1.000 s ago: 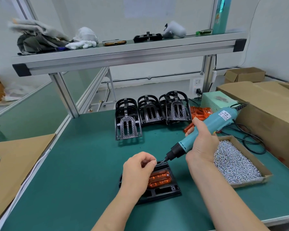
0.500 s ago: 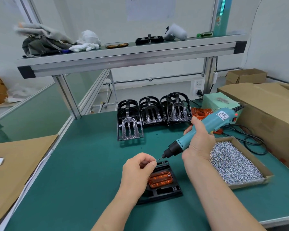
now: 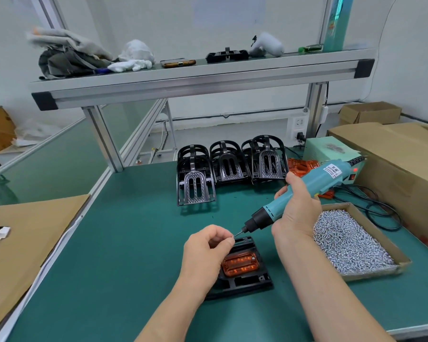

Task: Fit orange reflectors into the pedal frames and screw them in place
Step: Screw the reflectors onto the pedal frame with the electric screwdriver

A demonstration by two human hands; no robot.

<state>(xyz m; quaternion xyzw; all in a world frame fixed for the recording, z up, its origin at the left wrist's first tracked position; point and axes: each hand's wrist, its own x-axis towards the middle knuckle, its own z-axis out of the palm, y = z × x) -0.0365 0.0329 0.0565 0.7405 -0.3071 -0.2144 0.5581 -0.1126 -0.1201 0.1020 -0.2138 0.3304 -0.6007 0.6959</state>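
Here, one screwdriver (image 3: 324, 176), one screw (image 3: 232, 236), one reflector (image 3: 240, 264), one frame (image 3: 245, 283).

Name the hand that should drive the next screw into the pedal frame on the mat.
Right. The right hand grips the electric screwdriver, its bit angled down at the pedal frame; the left hand pinches the screw at the bit's tip.

Your shelf (image 3: 203, 77) holds a phone (image 3: 178, 63), white gloves (image 3: 131, 65), grey bag (image 3: 69, 62). Cardboard box (image 3: 393, 154) at your right; cardboard sheet (image 3: 22, 233) left.
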